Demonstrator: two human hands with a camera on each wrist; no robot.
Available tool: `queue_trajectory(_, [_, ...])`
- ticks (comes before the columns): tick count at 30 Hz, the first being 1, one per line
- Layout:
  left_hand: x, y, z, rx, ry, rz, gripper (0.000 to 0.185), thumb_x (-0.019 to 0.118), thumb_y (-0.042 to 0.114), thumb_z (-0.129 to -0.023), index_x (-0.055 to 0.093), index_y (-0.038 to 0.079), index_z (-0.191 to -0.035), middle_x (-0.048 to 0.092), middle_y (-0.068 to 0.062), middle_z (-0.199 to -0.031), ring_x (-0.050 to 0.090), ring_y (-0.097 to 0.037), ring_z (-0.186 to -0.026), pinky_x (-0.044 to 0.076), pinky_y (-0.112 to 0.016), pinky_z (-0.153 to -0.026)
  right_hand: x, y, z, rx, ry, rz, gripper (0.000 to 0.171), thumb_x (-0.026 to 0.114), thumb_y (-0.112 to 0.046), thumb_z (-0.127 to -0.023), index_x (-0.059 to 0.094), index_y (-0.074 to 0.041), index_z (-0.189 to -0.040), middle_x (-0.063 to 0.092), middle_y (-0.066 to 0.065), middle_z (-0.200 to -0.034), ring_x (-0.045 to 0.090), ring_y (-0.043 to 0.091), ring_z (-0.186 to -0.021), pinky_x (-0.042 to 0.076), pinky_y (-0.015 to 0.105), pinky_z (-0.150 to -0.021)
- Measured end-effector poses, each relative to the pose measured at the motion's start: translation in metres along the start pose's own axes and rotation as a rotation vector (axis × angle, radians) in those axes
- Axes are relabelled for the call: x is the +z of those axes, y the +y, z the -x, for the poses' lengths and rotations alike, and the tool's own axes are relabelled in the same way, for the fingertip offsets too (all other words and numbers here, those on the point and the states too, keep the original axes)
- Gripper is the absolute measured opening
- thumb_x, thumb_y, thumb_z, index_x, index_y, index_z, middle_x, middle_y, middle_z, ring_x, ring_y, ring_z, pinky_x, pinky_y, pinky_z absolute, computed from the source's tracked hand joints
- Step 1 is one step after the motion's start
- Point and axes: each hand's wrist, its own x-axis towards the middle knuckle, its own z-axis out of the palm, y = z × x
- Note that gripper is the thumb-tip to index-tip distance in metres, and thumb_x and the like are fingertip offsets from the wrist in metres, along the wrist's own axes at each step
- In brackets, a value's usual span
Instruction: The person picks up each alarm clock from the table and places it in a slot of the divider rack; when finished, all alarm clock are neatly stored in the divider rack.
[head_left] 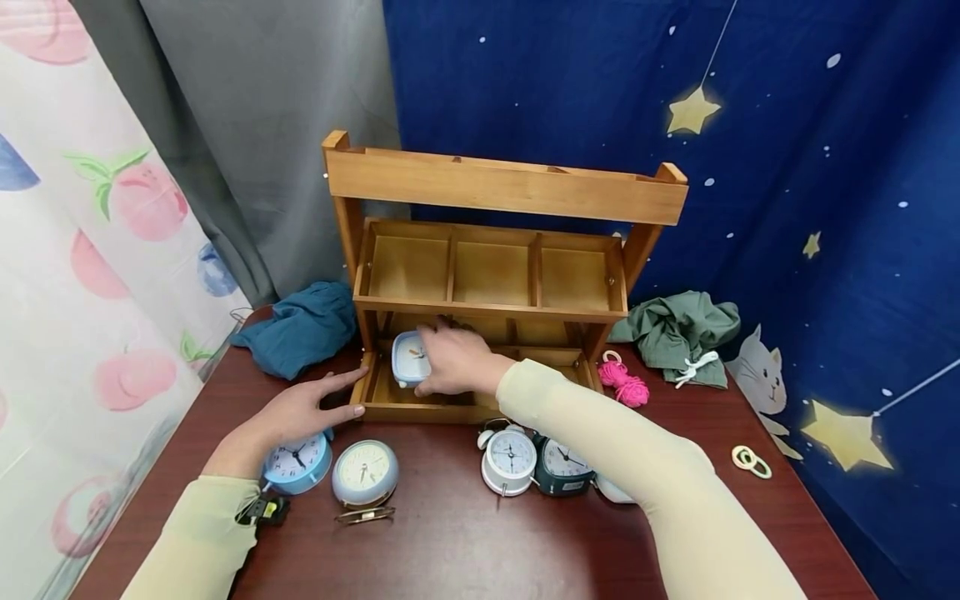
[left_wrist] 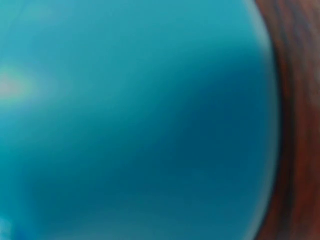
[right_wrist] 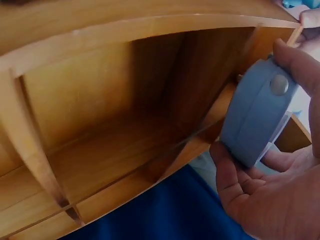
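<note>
In the head view, my right hand [head_left: 459, 360] grips a small light blue alarm clock [head_left: 407, 360] at the left of the wooden shelf's [head_left: 502, 185] lowest tier. The right wrist view shows thumb and fingers round the clock's [right_wrist: 255, 112] edges, a silvery round button on its side. My left hand [head_left: 300, 410] rests against the lowest tier's left front corner, thumb and fingers extended. Under that wrist stands a bright blue round alarm clock [head_left: 298, 463], its blurred casing [left_wrist: 135, 115] filling most of the left wrist view. Beside it is a grey-blue round clock [head_left: 365, 472].
A white twin-bell clock [head_left: 509, 460] and a dark green clock [head_left: 561, 463] stand before the shelf; my right forearm partly hides another pale one. Teal cloth [head_left: 300, 329] lies left, green cloth [head_left: 675, 329] and pink yarn [head_left: 624, 382] right. Wooden rings [head_left: 750, 461] lie near the right edge.
</note>
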Motion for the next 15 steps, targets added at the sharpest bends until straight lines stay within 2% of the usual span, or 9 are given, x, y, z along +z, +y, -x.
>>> queue_trajectory(7, [0.000,0.000,0.000,-0.007,0.005,-0.006,0.088,0.065,0.075,-0.102,0.045,0.028,-0.173,0.046,-0.026,-0.170,0.038,-0.057,-0.157,0.041,-0.078,-0.116,0.013,-0.012,-0.012,0.040,-0.010,0.060,0.111,0.093,-0.072,-0.079,0.051,-0.009,-0.159,0.064,0.013,-0.141,0.071,0.025,-0.114,0.064,0.043,-0.085])
queue_trajectory(11, [0.001,0.000,-0.001,-0.007,0.009,-0.012,0.088,0.065,0.076,-0.101,0.046,0.028,-0.173,0.047,-0.026,-0.170,0.039,-0.057,-0.157,0.041,-0.078,-0.117,0.022,-0.018,-0.013,0.025,0.004,0.113,0.097,0.091,-0.073,-0.080,0.059,-0.010,-0.148,0.065,0.010,-0.131,0.071,0.024,-0.110,0.064,0.042,-0.082])
queue_trajectory(15, [0.001,0.001,-0.001,-0.008,0.011,-0.013,0.088,0.065,0.076,-0.101,0.047,0.028,-0.172,0.047,-0.026,-0.170,0.039,-0.058,-0.157,0.040,-0.078,-0.117,0.031,-0.020,-0.015,0.010,0.016,0.162,0.087,0.088,-0.074,-0.083,0.063,-0.012,-0.138,0.066,0.008,-0.125,0.069,0.025,-0.109,0.062,0.040,-0.086])
